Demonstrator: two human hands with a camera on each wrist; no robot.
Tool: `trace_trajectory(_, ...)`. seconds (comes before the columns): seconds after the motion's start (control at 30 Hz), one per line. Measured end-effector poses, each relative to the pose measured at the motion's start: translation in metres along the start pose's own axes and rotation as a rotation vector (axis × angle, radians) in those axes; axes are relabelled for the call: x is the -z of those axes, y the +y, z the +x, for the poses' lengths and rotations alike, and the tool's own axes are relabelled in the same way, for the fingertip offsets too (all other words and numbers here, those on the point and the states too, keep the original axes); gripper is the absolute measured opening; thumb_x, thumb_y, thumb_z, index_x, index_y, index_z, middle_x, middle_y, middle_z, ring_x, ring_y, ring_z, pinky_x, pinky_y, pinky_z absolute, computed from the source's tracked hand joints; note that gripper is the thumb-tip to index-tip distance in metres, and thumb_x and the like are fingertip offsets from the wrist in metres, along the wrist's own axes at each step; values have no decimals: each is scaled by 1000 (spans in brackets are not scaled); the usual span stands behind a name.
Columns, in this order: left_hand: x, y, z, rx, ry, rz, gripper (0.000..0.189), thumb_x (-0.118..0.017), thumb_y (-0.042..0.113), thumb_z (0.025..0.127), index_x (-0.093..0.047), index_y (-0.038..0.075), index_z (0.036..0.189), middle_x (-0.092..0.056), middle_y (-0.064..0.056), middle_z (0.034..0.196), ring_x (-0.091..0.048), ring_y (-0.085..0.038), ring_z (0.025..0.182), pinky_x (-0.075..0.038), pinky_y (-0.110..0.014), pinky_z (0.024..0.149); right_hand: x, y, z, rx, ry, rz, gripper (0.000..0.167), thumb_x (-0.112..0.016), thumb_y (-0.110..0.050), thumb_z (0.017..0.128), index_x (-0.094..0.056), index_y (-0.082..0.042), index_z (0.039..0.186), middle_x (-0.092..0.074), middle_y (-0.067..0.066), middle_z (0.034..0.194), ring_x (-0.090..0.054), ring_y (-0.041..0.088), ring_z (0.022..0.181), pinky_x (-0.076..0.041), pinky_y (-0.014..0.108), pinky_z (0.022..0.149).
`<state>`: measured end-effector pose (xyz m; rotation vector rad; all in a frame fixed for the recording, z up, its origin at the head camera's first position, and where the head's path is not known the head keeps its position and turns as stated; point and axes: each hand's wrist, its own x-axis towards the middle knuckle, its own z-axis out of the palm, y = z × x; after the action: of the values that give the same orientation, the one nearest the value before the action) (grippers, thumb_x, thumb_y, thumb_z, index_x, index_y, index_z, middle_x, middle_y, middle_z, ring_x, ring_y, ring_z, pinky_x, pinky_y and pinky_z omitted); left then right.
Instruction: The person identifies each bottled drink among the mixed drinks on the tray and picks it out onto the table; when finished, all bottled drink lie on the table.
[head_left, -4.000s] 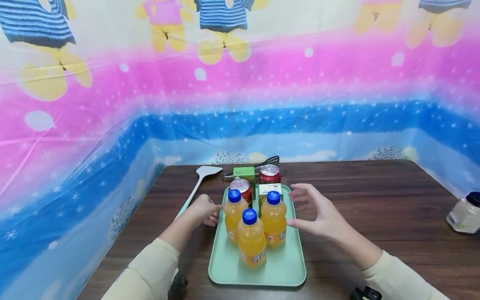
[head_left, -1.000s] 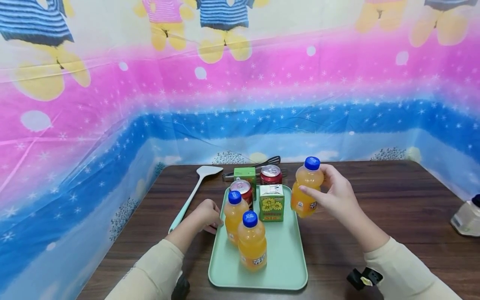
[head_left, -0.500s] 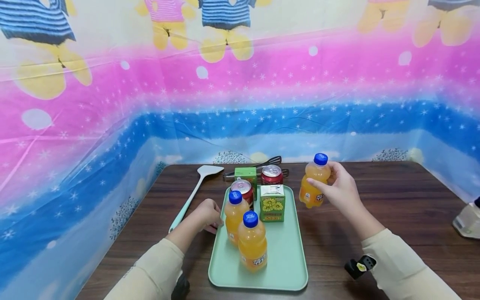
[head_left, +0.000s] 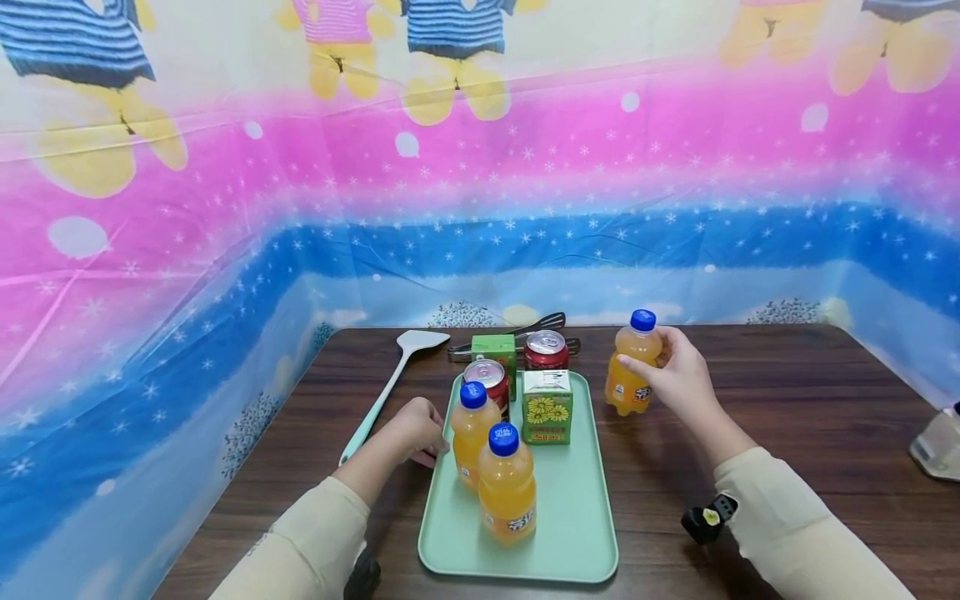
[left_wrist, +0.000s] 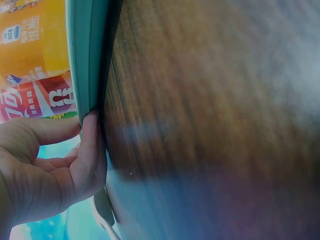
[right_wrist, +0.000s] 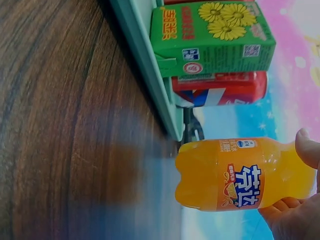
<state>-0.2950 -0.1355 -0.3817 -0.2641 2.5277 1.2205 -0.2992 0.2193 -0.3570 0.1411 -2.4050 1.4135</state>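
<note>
My right hand (head_left: 681, 371) grips a bottle of orange soda (head_left: 627, 375) by its upper part, to the right of the green tray (head_left: 573, 533). The bottle is upright; whether its base touches the table I cannot tell. With thumb and fingers, my left hand (left_wrist: 55, 170) pinches the tray's left rim. Another orange soda bottle (head_left: 507, 496) stands on the tray, in front of a second one (head_left: 472, 433). Behind them are a red can (head_left: 491, 379) and a drink carton (head_left: 547, 412) with yellow flowers. Farther back stand another green carton (head_left: 495, 352) and a second can (head_left: 546, 354).
A spatula (head_left: 390, 392) with a white head and pale green handle lies left of the tray. Dark-headed utensils (head_left: 553, 322) lie behind the cans. At the far right is a jar (head_left: 937, 446). A patterned cloth (head_left: 600, 292) hangs behind the wooden table (head_left: 750, 383).
Four seconds ago the bottle stood on the tray beside the right hand. The right hand has since lifted it off and carried it rightward. The left hand has come to the tray's rim.
</note>
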Motion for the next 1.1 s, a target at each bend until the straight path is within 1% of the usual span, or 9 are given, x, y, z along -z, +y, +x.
trace_trajectory(0.23, 0, -1, 2, -1, -2, 2, 21, -68, -13, 77, -55, -4, 91, -56, -16, 83, -60, -25, 69, -58, -34, 55, 0, 10, 6, -36, 7, -23, 69, -70, -39, 83, -41, 1, 131, -49, 23, 125, -49, 40, 114, -43, 56, 93)
trace_trajectory(0.47, -1, -1, 3, 2, -8, -13, 20, -68, -13, 76, -55, -4, 87, -56, -15, 83, -60, -25, 69, -58, -36, 55, 3, 19, 12, -71, -12, -26, 71, -71, -39, 83, -40, 2, 132, -48, 24, 127, -47, 41, 117, -42, 56, 95)
trace_trajectory(0.6, 0, -1, 1, 7, -2, -10, 21, -68, -13, 76, -55, -4, 89, -57, -15, 82, -61, -25, 68, -58, -36, 55, 3, 22, 13, -66, -14, -28, 70, -71, -38, 83, -40, 2, 132, -47, 24, 127, -47, 42, 117, -41, 56, 95)
trace_trajectory(0.83, 2, 0, 1, -4, -2, -4, 22, -68, -13, 76, -54, -5, 91, -55, -16, 83, -60, -25, 69, -58, -36, 56, 3, 22, 13, -57, -13, -32, 73, -70, -41, 83, -39, 3, 133, -46, 25, 128, -46, 42, 118, -41, 56, 95)
trace_trajectory(1.1, 0, -1, 2, -2, -11, -4, 20, -68, -13, 76, -55, -4, 87, -55, -16, 81, -58, -24, 67, -58, -36, 56, 4, 24, 13, -63, -14, -38, 74, -71, -41, 82, -39, 2, 133, -46, 25, 129, -46, 43, 118, -41, 56, 95)
